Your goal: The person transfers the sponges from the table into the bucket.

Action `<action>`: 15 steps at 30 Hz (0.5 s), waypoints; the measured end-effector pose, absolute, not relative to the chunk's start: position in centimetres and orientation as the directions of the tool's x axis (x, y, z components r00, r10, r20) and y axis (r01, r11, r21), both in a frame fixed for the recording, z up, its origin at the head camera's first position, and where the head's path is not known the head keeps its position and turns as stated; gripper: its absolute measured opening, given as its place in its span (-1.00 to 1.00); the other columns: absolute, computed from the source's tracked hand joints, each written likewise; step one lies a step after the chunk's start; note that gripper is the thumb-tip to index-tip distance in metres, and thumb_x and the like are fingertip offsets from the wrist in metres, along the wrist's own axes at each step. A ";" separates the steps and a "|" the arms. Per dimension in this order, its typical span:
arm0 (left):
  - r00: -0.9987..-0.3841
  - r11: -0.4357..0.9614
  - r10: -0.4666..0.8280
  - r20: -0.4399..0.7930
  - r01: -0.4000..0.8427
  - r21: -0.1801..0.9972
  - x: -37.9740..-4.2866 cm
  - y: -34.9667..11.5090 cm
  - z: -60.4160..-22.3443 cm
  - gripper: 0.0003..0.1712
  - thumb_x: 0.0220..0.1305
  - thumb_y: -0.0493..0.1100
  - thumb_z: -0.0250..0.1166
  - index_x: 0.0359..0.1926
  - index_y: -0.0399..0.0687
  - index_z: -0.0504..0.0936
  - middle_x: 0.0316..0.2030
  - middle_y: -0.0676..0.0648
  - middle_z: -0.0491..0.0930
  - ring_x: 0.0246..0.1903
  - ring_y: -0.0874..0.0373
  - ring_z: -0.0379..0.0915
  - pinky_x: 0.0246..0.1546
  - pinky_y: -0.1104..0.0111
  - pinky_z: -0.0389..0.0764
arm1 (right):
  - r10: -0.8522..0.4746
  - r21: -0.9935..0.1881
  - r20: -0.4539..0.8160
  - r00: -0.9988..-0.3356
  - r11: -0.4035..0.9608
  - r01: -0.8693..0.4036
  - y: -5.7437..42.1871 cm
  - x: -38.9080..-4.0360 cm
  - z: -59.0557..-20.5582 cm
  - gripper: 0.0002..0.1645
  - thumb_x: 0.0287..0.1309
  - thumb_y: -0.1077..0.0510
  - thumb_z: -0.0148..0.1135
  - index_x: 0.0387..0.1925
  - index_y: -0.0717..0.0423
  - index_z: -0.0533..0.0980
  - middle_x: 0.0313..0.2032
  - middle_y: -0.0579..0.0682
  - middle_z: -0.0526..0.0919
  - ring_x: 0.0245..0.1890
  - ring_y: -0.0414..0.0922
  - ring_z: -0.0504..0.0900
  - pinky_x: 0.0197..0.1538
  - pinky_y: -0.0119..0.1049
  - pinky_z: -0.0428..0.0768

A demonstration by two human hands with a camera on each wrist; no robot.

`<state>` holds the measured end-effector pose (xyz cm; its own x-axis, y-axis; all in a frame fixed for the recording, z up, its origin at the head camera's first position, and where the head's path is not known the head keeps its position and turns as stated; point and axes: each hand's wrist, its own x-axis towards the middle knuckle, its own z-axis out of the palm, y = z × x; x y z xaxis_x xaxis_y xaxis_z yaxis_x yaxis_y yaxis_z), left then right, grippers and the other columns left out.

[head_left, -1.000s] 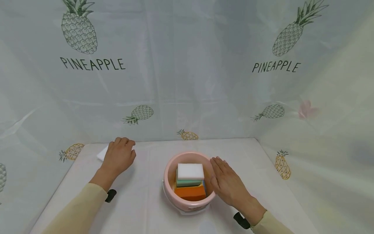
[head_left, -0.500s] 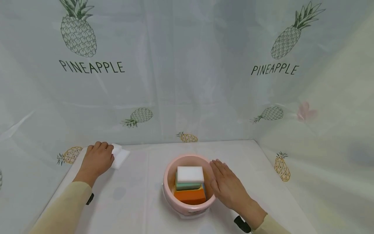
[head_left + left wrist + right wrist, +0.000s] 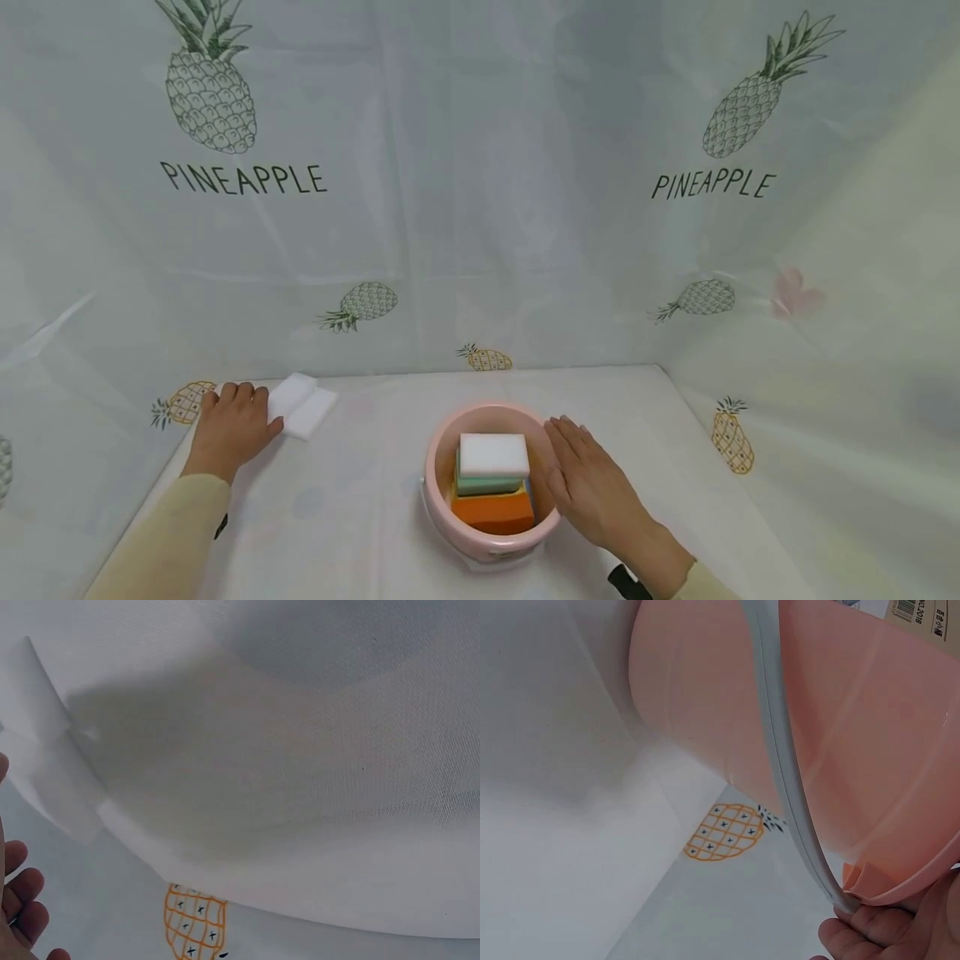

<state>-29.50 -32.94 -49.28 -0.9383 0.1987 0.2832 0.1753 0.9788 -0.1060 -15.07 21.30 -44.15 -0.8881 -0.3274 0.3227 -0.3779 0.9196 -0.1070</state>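
Note:
A pink bucket (image 3: pixel 442 500) stands mid-table, holding a stack: a white sponge (image 3: pixel 493 456) over a green sponge (image 3: pixel 487 484), above an orange sponge (image 3: pixel 495 515). My right hand (image 3: pixel 596 487) rests its straight fingers along the bucket's right rim. In the right wrist view, those fingertips touch the rim close to the grey handle (image 3: pixel 784 757). At the table's far left, my left hand (image 3: pixel 231 429) is beside two flat white pieces (image 3: pixel 311 414), which look like sponges. Its fingers are relaxed in the left wrist view, and no held thing is seen; the palm is mostly hidden.
A white cloth (image 3: pixel 360 492) covers the table. Behind it and at both sides hangs a sheet (image 3: pixel 480 208) printed with pineapples. The table's back edge lies just beyond the white pieces.
My left hand has moved left and slightly nearer, away from the white pieces, which now show more fully. The right hand keeps its place at the bucket.

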 end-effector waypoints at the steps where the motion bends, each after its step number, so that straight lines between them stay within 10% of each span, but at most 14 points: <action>1: -0.940 0.980 0.194 0.282 0.171 -0.104 -29.6 -33.0 -49.5 -0.28 0.26 0.11 0.44 0.06 -0.49 0.48 -0.07 -0.43 0.50 0.02 -0.40 0.34 0.04 -0.29 0.30 | -0.325 -0.109 0.320 -0.890 0.920 -0.375 21.3 -15.1 -44.2 -0.37 0.56 0.05 0.03 0.47 0.33 0.37 0.47 0.21 0.45 0.52 0.14 0.39 0.53 0.08 0.32; 15: -0.963 0.988 0.145 0.228 0.129 -0.086 -29.8 -33.1 -50.3 -0.22 0.31 0.22 0.38 -0.10 -0.55 0.49 -0.21 -0.45 0.51 -0.07 -0.39 0.38 -0.05 -0.29 0.33 | -0.300 -0.106 0.317 -0.900 0.932 -0.348 21.3 -14.9 -44.3 -0.37 0.53 0.06 0.05 0.47 0.31 0.39 0.47 0.18 0.47 0.51 0.12 0.41 0.51 0.07 0.34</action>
